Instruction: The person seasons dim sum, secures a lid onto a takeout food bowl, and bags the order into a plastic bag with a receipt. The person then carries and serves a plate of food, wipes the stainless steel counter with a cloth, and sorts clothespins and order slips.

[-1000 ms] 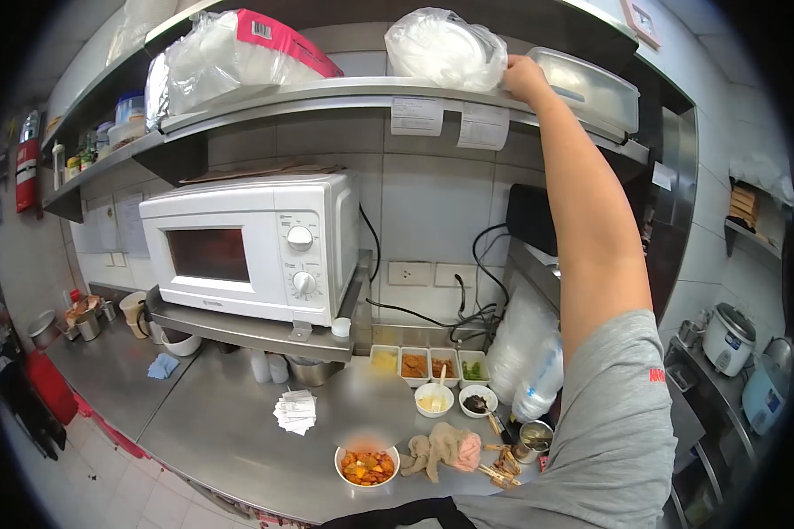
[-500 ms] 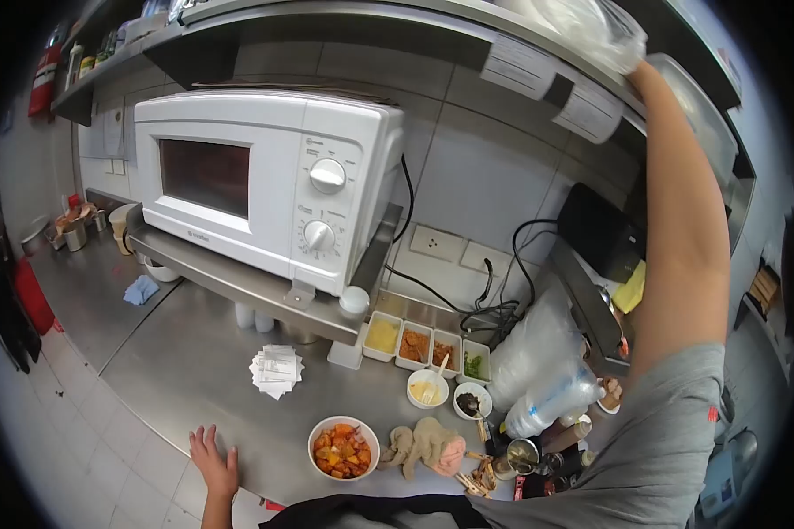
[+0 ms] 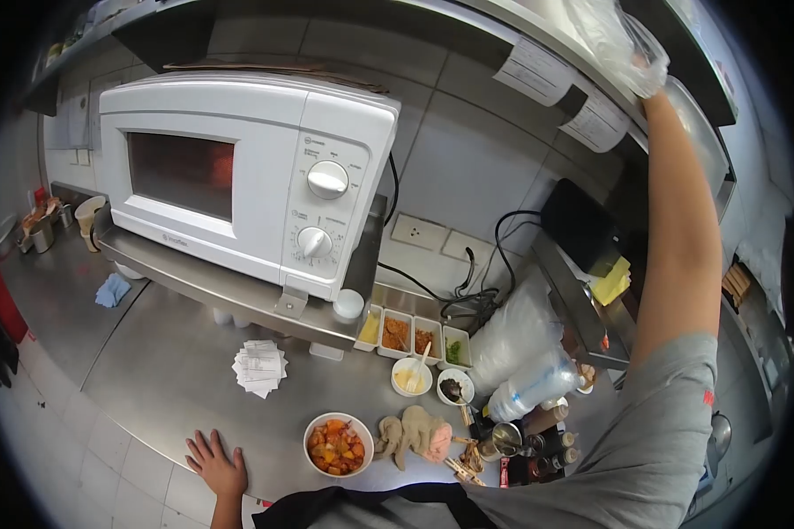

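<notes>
My left hand (image 3: 216, 465) rests flat on the front edge of the steel counter (image 3: 176, 388), fingers spread and nothing in it. Just to its right stands a white bowl of chunky orange-red food (image 3: 338, 445). My right arm stretches up to the shelf at the upper right, where my right hand (image 3: 651, 86) reaches into or behind a clear plastic bag (image 3: 613, 40). The plastic and the shelf hide its fingers, so I cannot tell whether they grip the bag. Beside the bowl lies a crumpled greyish cloth (image 3: 408, 432).
A white microwave (image 3: 265, 176) sits on a raised steel stand. Small tubs of toppings (image 3: 395, 332), two small bowls (image 3: 412, 377), a stack of paper slips (image 3: 259, 368), a plastic-wrapped sleeve (image 3: 534, 388) and several bottles (image 3: 547, 441) line the counter. Black cables (image 3: 476, 300) hang behind.
The view has shifted slightly, bringing the microwave closer. My right hand stays up at the plastic bag, which has shifted a little. My left hand remains flat on the counter.
</notes>
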A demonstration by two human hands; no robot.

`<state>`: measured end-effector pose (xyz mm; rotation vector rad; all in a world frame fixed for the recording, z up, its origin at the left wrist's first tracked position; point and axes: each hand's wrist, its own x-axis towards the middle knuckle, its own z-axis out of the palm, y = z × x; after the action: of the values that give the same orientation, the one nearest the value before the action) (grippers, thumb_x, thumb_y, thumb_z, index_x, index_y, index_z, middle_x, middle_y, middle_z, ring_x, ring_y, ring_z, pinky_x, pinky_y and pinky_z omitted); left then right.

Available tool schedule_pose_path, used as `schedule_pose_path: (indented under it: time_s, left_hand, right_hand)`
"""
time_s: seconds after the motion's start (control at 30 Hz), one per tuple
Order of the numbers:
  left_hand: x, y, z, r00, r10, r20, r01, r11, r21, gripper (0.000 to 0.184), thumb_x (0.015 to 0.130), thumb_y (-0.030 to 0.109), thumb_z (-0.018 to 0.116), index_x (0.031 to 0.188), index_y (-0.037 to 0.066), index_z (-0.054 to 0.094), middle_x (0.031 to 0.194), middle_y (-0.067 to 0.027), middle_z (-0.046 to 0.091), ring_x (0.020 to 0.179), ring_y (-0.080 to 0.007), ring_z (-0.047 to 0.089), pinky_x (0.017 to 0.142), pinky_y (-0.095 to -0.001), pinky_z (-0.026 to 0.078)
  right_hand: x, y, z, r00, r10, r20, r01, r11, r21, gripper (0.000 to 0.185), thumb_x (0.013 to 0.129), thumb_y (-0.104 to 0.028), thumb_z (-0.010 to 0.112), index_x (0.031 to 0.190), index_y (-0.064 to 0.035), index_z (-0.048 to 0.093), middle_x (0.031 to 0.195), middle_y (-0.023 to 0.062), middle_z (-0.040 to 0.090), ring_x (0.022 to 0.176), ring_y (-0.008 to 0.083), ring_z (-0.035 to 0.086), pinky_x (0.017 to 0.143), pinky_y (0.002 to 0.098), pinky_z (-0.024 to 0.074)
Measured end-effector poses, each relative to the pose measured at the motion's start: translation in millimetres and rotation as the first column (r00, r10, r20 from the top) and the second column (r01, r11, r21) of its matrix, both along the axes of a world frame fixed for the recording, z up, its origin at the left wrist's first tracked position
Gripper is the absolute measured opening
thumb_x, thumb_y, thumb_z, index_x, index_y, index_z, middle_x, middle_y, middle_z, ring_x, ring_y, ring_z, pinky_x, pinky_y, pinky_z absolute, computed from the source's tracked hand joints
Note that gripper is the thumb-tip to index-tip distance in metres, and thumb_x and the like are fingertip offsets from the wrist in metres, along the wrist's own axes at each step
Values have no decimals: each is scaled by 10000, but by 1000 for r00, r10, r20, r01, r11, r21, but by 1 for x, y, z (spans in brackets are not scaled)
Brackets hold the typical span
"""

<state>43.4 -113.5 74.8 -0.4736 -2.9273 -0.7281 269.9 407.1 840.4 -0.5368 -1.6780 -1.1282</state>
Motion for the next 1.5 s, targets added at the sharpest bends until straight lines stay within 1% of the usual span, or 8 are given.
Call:
schedule_pose_path:
  time_s: [0.27,0.33,0.4,0.47,0.6,1.0,1.4,1.5]
  left_hand:
    - [7,-15,-4,942,66,-328,96,886,454,632,762,136,618,1346,79,384,1462,-184,214,1366,-376,181,1081,-523,165]
    - [25,-3,50,940,27,-340,221,709,669,614,771,109,601,1344,73,384,1445,-180,246,1365,-341,202,1083,-476,202]
    - [53,12,108,924,-269,-273,372,456,809,594,773,72,576,1336,56,389,1420,-166,288,1345,-293,263,1076,-418,244]
    - [87,34,159,673,-691,-265,476,130,870,715,742,31,471,1417,77,241,1374,-184,375,1300,-275,358,1049,-401,293]
    - [164,80,213,282,-946,-162,286,-78,955,927,727,-56,551,1463,126,18,1437,-143,256,1267,-259,385,1016,-382,356]
    - [232,108,136,692,-668,-273,501,174,848,483,801,-21,549,1269,9,433,1275,-152,512,1164,-254,503,997,-346,365]
    - [205,114,153,-42,-996,85,563,47,825,645,825,5,551,1417,57,302,1444,-99,330,1335,-199,307,1089,-338,246]
    - [188,127,136,-42,-990,138,41,137,990,507,891,64,519,1373,59,363,1300,-83,479,1179,-161,467,1002,-312,371]
  right_hand:
    - [90,-159,-84,773,499,-392,-80,689,720,272,804,-294,717,982,-100,650,968,64,654,814,202,626,715,309,500]
    - [96,-227,-177,368,901,-228,-833,429,349,271,854,-122,670,1073,23,604,1059,89,621,919,105,597,712,187,470]
    - [107,-237,-270,259,848,-463,-957,290,-4,223,877,-56,616,1093,2,619,988,63,644,804,64,569,692,187,453]
    - [91,-252,-357,581,740,-340,-814,520,-260,212,890,-64,599,1090,7,608,1030,57,615,862,69,552,746,192,445]
    - [58,-257,-501,148,440,-886,-859,-387,-336,170,896,-54,588,1060,-11,595,1009,26,601,883,69,542,751,206,452]
    - [140,-264,-585,561,527,-638,-567,-317,-760,154,790,-19,654,888,-16,535,1084,98,587,787,104,548,620,227,458]
    - [170,-267,-547,619,772,-145,-106,-101,-989,219,783,-83,648,885,-76,455,1227,63,588,808,312,626,662,369,499]
    - [168,-254,-563,531,725,-439,-331,-299,-895,190,783,-1,628,869,-44,464,1211,149,594,753,155,614,638,269,478]
